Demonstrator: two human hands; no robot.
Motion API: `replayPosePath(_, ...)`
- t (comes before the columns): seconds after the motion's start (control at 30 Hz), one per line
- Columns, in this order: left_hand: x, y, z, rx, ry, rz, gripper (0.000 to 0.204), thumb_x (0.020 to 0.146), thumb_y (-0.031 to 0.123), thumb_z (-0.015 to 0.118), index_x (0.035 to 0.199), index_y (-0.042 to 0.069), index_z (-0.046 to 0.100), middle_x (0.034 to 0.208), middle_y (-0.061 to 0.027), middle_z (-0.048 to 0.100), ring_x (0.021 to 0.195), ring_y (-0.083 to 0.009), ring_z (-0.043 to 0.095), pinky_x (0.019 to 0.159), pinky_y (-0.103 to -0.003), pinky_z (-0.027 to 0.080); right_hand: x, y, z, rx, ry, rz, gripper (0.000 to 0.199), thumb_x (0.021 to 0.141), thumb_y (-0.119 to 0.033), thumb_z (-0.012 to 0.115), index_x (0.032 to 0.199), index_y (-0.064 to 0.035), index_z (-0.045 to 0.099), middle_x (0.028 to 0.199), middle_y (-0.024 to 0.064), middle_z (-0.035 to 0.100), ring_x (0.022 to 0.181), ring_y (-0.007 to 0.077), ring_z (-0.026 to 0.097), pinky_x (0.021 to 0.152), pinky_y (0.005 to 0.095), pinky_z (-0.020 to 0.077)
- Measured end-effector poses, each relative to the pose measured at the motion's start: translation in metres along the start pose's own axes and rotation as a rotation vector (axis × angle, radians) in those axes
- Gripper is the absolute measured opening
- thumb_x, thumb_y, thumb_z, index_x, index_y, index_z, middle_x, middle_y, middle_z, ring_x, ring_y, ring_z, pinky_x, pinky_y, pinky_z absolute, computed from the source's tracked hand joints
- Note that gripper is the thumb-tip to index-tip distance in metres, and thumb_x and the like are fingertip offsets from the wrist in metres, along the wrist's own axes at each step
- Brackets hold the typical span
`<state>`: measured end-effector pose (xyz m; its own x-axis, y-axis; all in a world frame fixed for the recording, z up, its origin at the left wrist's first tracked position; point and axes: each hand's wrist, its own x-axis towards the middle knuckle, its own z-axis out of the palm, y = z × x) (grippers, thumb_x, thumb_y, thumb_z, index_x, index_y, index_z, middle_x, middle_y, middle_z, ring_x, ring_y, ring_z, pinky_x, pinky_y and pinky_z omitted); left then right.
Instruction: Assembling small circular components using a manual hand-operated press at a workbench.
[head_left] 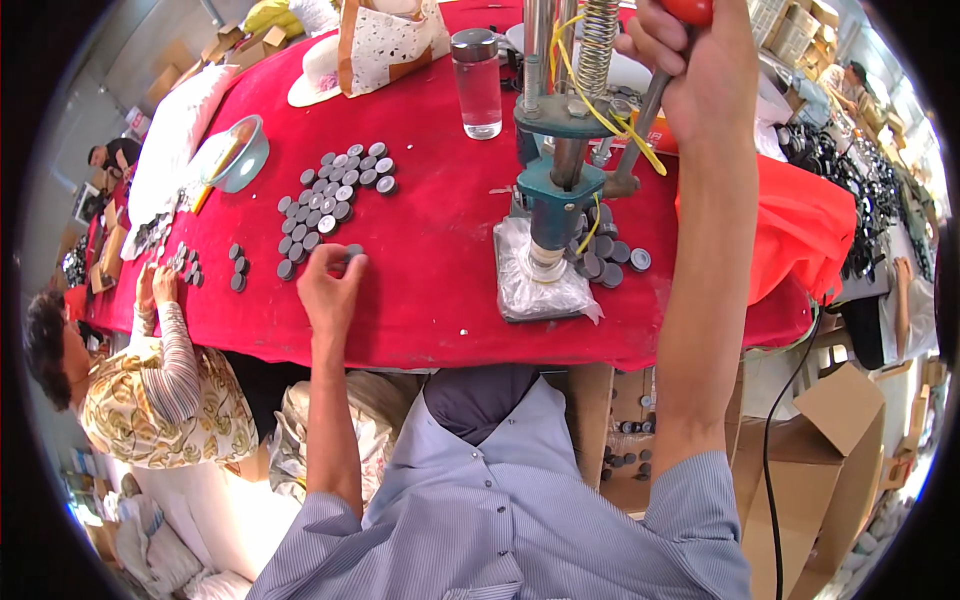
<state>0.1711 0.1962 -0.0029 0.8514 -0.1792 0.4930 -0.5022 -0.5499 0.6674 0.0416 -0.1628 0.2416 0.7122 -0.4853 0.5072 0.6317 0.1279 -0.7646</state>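
Note:
My left hand (330, 290) is closed in a pinch over the red cloth, with a dark grey round cap (355, 250) at its fingertips. Just beyond it lies a cluster of similar caps (325, 195), some with paler tops. My right hand (700, 85) is raised and wrapped round the lever (652, 110) of a teal hand press (562, 190), near the lever's red knob (690, 10). The press's ram (547, 258) is down on the base (540, 305), which is covered in clear plastic; whether a cap sits under it is hidden. More caps (600, 262) are heaped right of the press.
On the red-covered table (420, 310) stand a water bottle (477, 85) and a pale bowl (243, 155); a hat (318, 72) and a bag (390, 45) lie behind. A co-worker (165, 390) sits at left. Cardboard boxes (790, 480) and a black cable (770, 470) are at lower right.

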Motion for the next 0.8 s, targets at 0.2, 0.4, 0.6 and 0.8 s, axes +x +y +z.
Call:
replayPosePath(0.2,-0.035,0.120,0.054,-0.324,-0.314,0.157,0.038,0.076,0.008,0.088,0.104,0.001,0.063,0.096,-0.0086,0.073,0.089,-0.0168,0.072,0.077,-0.031,0.058,-0.011,-0.005,0.007,-0.030,0.057,-0.031,0.043,0.102,-0.048,0.048,0.086,-0.0090,0.055,0.058,-0.0053,0.039,0.046,0.0066,0.032,0.055,0.0242,0.0387)
replayPosePath(0.4,-0.041,0.152,0.101,-0.397,-0.362,0.298,0.046,0.074,0.008,0.087,0.110,0.001,0.060,0.096,-0.0122,0.071,0.085,-0.0217,0.072,0.075,-0.033,0.057,-0.016,-0.002,0.009,0.023,0.051,-0.020,0.042,0.102,-0.047,0.048,0.088,-0.0082,0.055,0.059,-0.0053,0.038,0.047,0.0066,0.031,0.054,0.0235,0.0374)
replayPosePath(0.6,-0.043,0.158,0.108,-0.291,-0.405,0.291,0.058,0.075,0.013,0.086,0.121,-0.001,0.053,0.098,-0.0165,0.065,0.091,-0.0316,0.066,0.078,-0.041,0.055,-0.072,-0.010,-0.017,0.032,-0.185,-0.215,0.047,0.103,-0.047,0.041,0.098,-0.0052,0.061,0.064,-0.0025,0.040,0.056,0.0101,0.035,0.076,0.0360,0.0426)
replayPosePath(0.8,-0.048,0.155,0.114,-0.261,-0.293,0.392,0.058,0.073,0.010,0.085,0.122,0.000,0.054,0.102,-0.0143,0.062,0.086,-0.0265,0.065,0.072,-0.037,0.054,-0.108,-0.011,-0.028,0.068,-0.312,-0.337,0.044,0.104,-0.042,0.035,0.099,-0.0049,0.059,0.066,0.0014,0.042,0.057,0.0134,0.035,0.078,0.0406,0.0399)
